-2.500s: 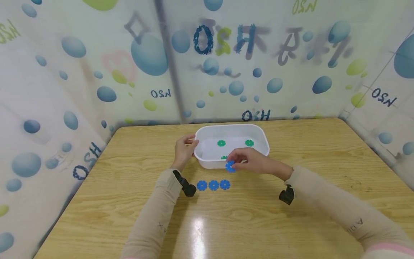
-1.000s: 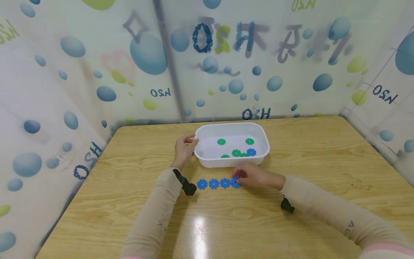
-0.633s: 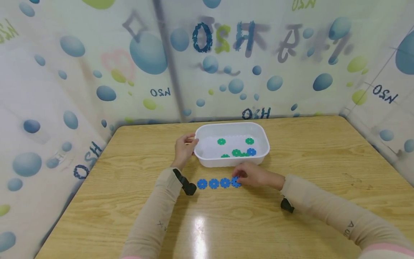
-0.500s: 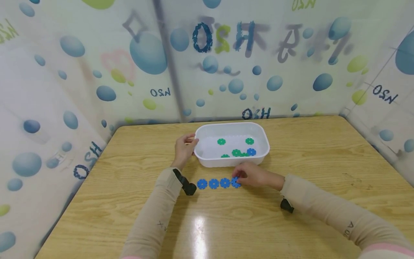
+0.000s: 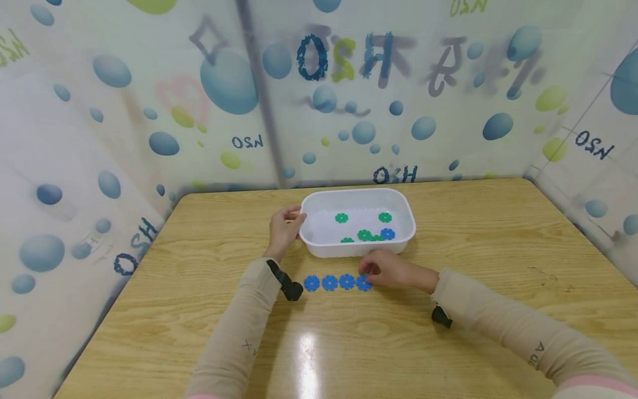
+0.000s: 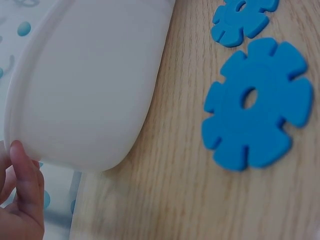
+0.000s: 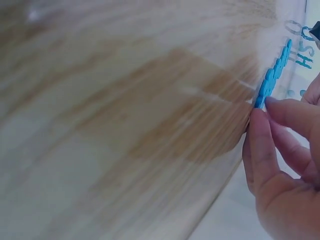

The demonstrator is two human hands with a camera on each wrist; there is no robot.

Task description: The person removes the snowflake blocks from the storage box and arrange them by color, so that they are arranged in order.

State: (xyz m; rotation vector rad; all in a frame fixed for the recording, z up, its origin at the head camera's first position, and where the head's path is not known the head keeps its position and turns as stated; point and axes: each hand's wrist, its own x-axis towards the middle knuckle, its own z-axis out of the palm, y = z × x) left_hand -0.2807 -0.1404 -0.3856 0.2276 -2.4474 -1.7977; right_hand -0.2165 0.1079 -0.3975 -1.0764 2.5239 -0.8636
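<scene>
A white plastic basin (image 5: 358, 250) sits on the table, and my left hand (image 5: 284, 231) grips its left end, thumb at the rim. Below it several blue flower-shaped interlocking discs (image 5: 329, 283) form a row, flat and side by side. At the row's right end my right hand (image 5: 391, 270) pinches the edge of the last blue disc (image 5: 364, 284) between thumb and fingertips. The right wrist view shows the row of discs (image 7: 273, 75) edge-on beside the fingers. Inside the basin lie several green discs (image 5: 341, 218) and one blue disc (image 5: 387, 234); the front wall partly hides some.
The wooden table (image 5: 199, 288) reaches back to a patterned wall covering (image 5: 319, 100), with similar covering at both sides. Black wrist cameras (image 5: 291, 287) are strapped over the sleeves.
My right hand has carried a blue disc from the basin's front edge down to the row's right end, where it now lies flatter. My left hand has stayed on the basin.
</scene>
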